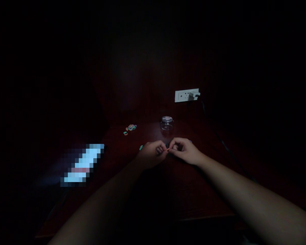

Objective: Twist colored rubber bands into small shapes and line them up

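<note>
pinkish band point(168, 149) is held well apart from the table's front edge point(206, 217).

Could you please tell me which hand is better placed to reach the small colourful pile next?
Probably the left hand: it is nearer the colourful pile, while the right hand is farther away, beyond the left.

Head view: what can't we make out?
All in the head view:
- Thin pinkish item: mostly covered by fingertips of the left hand and right hand; exact shape unclear.
- Green piece: partly hidden behind left hand.
- Colored loops: too small and overlapped to count.
- Jar lid: print too small.
- Bright screen: content pixelated.
- Forearms: cut off by the frame edge.
</note>
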`<state>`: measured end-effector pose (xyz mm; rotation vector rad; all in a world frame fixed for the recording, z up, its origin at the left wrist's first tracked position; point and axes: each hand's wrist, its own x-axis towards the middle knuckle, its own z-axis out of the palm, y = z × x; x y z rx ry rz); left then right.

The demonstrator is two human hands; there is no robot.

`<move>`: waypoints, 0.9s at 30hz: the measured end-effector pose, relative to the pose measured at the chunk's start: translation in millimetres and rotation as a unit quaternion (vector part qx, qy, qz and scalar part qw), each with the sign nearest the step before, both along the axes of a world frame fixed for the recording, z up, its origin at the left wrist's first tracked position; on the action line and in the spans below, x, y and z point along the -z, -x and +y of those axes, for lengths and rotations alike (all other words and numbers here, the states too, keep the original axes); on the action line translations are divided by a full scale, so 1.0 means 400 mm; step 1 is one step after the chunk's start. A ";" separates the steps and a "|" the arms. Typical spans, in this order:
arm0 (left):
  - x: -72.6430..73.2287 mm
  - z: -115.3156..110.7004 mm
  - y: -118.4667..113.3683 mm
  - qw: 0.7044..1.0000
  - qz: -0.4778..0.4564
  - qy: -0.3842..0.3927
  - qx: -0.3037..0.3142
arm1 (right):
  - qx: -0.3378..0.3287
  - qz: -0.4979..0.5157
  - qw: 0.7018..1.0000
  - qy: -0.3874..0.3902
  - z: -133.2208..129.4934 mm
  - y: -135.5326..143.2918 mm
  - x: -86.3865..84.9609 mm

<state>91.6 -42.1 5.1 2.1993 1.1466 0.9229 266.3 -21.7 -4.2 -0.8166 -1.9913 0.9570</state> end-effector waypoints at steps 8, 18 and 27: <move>-0.001 -0.005 -0.004 1.000 -0.026 0.003 0.012 | 0.007 0.019 1.000 0.007 0.002 0.006 0.006; 0.010 0.009 0.001 0.998 -0.037 -0.012 -0.040 | -0.032 0.030 0.999 0.029 -0.007 0.000 -0.005; 0.011 0.012 0.005 0.999 -0.036 0.008 -0.038 | -0.059 0.029 0.996 0.052 -0.004 0.005 0.005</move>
